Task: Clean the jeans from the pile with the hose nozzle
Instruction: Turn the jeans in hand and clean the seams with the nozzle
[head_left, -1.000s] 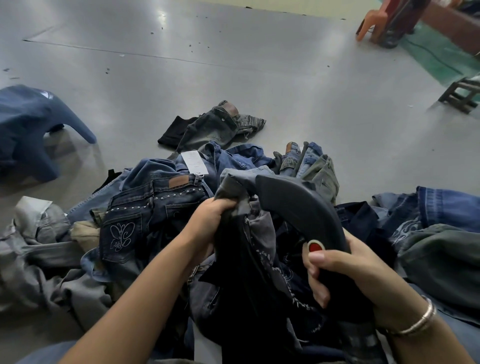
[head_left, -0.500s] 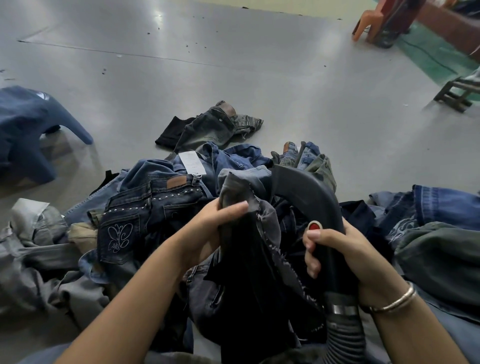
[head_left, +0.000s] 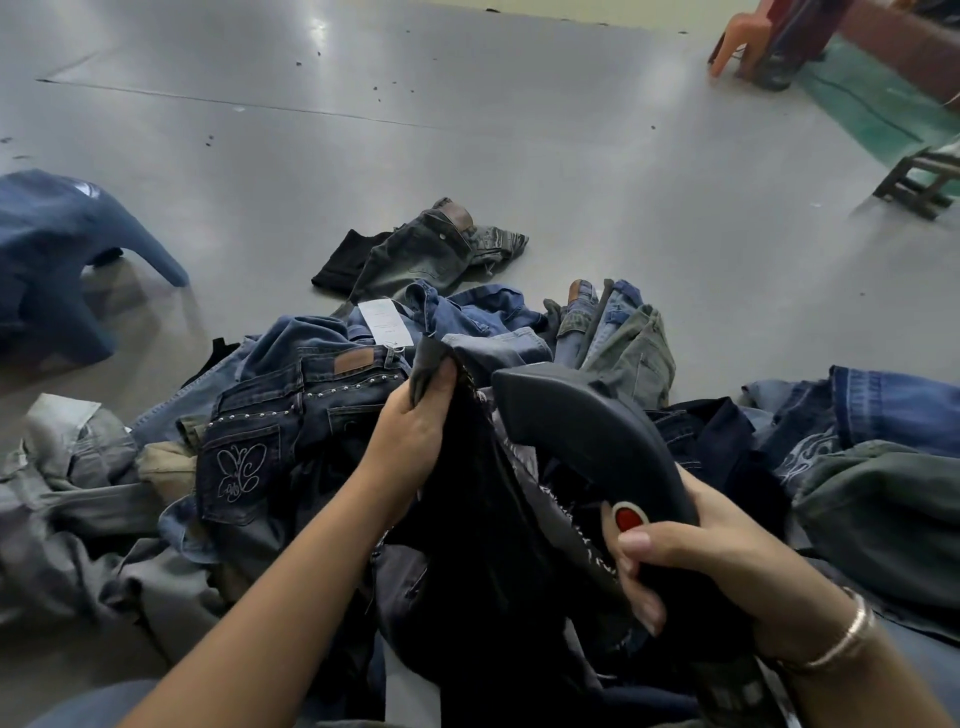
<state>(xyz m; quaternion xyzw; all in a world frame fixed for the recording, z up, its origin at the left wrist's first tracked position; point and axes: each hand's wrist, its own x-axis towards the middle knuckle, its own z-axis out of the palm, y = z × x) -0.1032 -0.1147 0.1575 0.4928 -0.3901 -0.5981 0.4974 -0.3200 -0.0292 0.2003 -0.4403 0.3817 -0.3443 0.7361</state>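
Holding up dark jeans (head_left: 467, 499) pinched in the left hand (head_left: 415, 436), the right hand (head_left: 691, 566) wraps the hose nozzle (head_left: 587, 441) against them; judging by the heaped pile (head_left: 291, 415) on the floor (head_left: 519, 156), much remains.

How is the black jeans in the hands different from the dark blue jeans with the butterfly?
The black jeans are lifted, gripped by the left hand; the butterfly jeans lie on the pile. The black jeans look almost plain black; the butterfly jeans are dark blue with studs, a tan patch and pale embroidery. Both are dark denim.
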